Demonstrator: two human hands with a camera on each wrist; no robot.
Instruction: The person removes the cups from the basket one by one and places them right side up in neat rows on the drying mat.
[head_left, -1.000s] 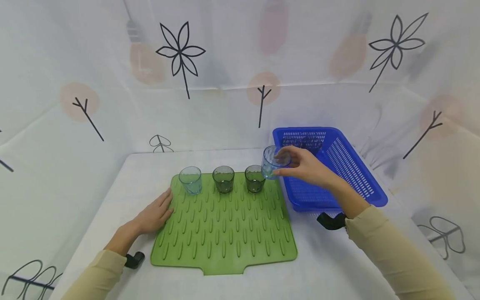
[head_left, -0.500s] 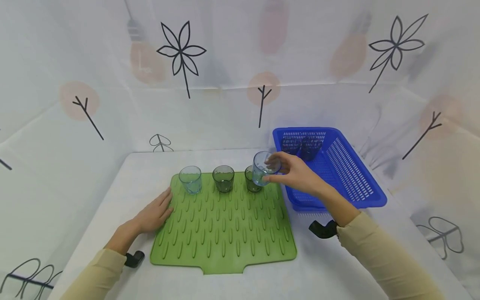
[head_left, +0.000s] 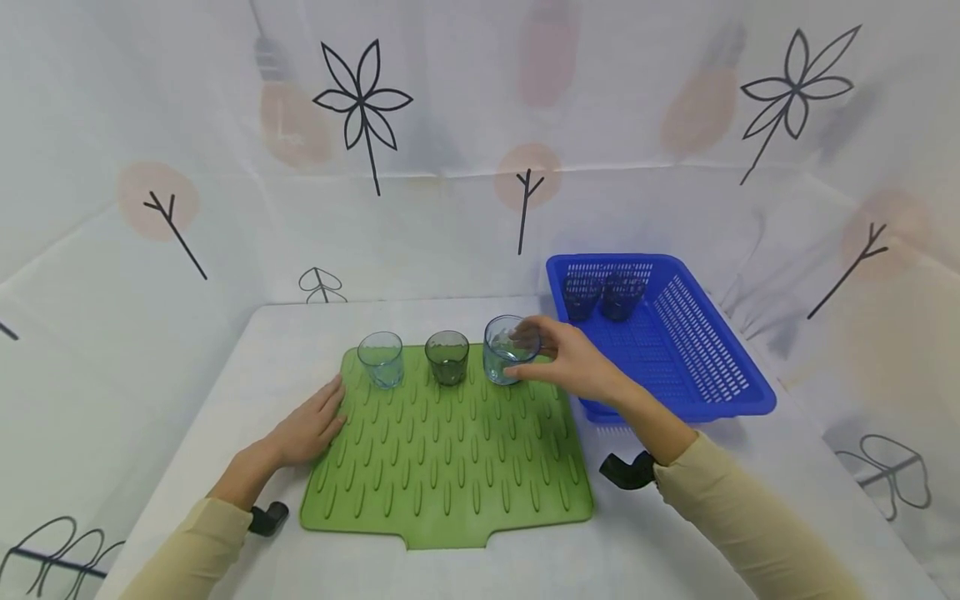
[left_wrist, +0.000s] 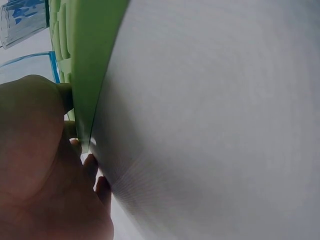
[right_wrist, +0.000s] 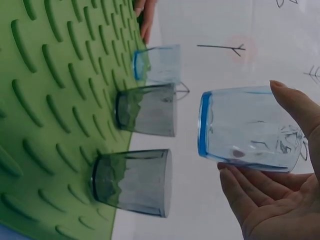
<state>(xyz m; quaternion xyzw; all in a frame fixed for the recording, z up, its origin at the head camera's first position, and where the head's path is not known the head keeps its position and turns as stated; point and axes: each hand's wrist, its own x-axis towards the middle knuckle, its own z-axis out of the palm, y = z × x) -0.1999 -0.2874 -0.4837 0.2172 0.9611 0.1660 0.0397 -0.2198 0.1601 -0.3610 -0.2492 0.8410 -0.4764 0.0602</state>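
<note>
My right hand (head_left: 566, 358) holds a pale blue drinking glass (head_left: 497, 357) between thumb and fingers, over the back right part of a green drying mat (head_left: 442, 467). In the right wrist view the held glass (right_wrist: 245, 130) is in the air, apart from three glasses standing in a row on the mat: a blue one (right_wrist: 162, 64) and two grey ones. The nearer grey glass (right_wrist: 135, 182) is hidden behind the held one in the head view; the other grey glass (head_left: 447, 358) shows mid-row. My left hand (head_left: 307, 425) rests with extended fingers at the mat's left edge.
A blue perforated basket (head_left: 708, 342) stands right of the mat on the white table (head_left: 555, 558). Two dark glasses (head_left: 618, 298) are in its back left corner. Patterned white cloth (head_left: 450, 233) rises behind the table.
My right hand has carried the blue glass leftward and down from beside the basket, across the rightmost grey glass. My left hand has stayed in place.
</note>
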